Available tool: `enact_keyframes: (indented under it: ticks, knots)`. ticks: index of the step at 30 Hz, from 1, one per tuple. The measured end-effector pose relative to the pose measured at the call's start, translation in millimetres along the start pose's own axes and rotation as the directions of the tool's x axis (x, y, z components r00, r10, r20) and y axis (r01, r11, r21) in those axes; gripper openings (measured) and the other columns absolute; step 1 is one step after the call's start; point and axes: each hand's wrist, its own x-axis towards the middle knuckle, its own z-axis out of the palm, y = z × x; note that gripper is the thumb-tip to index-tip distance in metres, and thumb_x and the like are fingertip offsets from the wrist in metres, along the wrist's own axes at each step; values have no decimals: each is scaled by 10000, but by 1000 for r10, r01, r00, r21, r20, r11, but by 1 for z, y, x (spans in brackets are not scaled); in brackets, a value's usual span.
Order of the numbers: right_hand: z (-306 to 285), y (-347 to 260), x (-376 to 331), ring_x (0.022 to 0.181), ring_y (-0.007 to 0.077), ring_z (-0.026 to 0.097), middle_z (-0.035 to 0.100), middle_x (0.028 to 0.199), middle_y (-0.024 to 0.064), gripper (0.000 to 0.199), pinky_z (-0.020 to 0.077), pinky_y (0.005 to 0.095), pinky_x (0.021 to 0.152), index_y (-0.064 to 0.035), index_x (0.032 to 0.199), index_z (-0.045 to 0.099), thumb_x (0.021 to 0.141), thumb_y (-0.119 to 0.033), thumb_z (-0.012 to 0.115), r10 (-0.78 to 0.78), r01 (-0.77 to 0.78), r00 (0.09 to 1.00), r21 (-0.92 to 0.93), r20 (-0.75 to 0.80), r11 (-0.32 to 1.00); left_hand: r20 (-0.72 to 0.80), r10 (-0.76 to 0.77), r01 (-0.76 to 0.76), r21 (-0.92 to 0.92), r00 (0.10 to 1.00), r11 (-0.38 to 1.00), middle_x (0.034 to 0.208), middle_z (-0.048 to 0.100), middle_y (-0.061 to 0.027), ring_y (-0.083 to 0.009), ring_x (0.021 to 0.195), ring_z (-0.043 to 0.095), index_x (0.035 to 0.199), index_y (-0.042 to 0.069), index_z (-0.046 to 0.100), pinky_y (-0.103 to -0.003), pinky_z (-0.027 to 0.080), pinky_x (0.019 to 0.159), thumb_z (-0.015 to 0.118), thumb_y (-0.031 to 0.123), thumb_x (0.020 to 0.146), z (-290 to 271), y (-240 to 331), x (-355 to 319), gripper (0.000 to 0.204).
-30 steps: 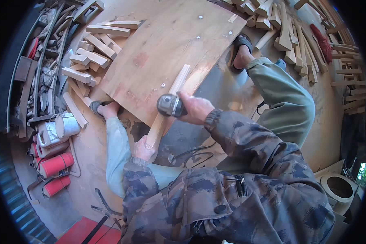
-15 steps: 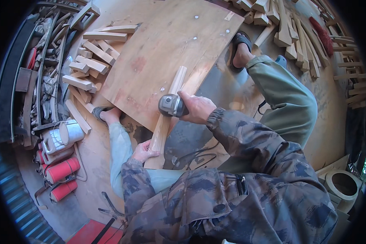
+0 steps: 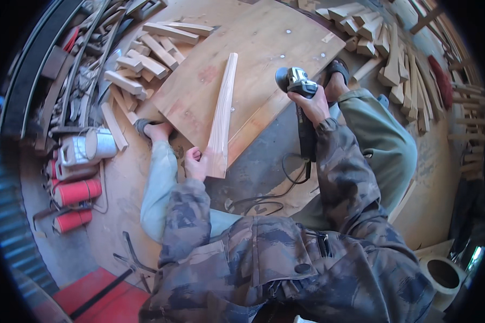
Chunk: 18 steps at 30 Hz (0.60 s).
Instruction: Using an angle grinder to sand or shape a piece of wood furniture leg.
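Note:
A long tapered piece of pale wood (image 3: 222, 121) lies on a plywood board (image 3: 264, 32), its wide end toward me at the board's near edge. Beside that wide end is my left hand (image 3: 195, 163), its fingers curled in and its side against or very close to the wood. My right hand (image 3: 314, 106) is wrapped around an angle grinder (image 3: 300, 84), lifted to the right of the wood. The grinder's round disc (image 3: 281, 79) faces left, apart from the wood. A dark cord (image 3: 293, 175) trails below.
Cut wood blocks (image 3: 145, 64) are heaped to the left of the board. More shaped wooden legs (image 3: 399, 70) pile up at the far right. Red cylinders (image 3: 78, 191) and a whitish jug (image 3: 73, 153) stand at left. My legs straddle the board's near corner.
My right hand has lifted the grinder off the wood and moved it right. The left hand's fingers have come off the wood's top and curled. The wood sits at a slightly different angle.

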Motion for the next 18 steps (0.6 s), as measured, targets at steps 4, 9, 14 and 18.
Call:
enact_keyframes:
  ticks: [4,9,14,18]
  knots:
    - [-2,-26,-30,1043,276,592,587,1113,194,832,455,342,908,56,1213,432,630,-400,812,-48,46,997,-34,-54,998,13,203,-203,171,979,964,1140,535,-214,-338,1046,556,1319,-36,391,-425,454,914,877,412,578,23,-9,-38,992]
    - [0,-47,-46,992,249,601,599,1080,173,768,470,347,858,48,1185,471,627,-344,823,-152,153,982,3,-108,988,43,243,-236,448,969,862,1163,433,-224,-401,1047,519,1445,12,144,-448,447,920,870,335,556,26,22,-73,1193]
    - [-7,-46,-59,940,219,611,626,998,147,664,473,326,832,58,1108,509,641,-298,818,-209,218,969,63,-132,974,-72,409,-347,409,910,844,1112,498,-220,-394,985,562,1396,27,286,-449,497,826,841,355,594,28,74,-88,1029]
    - [-19,-27,-51,946,221,612,625,1011,147,647,472,326,838,56,1099,511,648,-292,817,-258,266,957,49,-134,963,-181,616,-551,307,767,776,1046,542,-168,-362,923,602,1271,59,401,-450,521,752,822,415,618,13,161,-98,854]
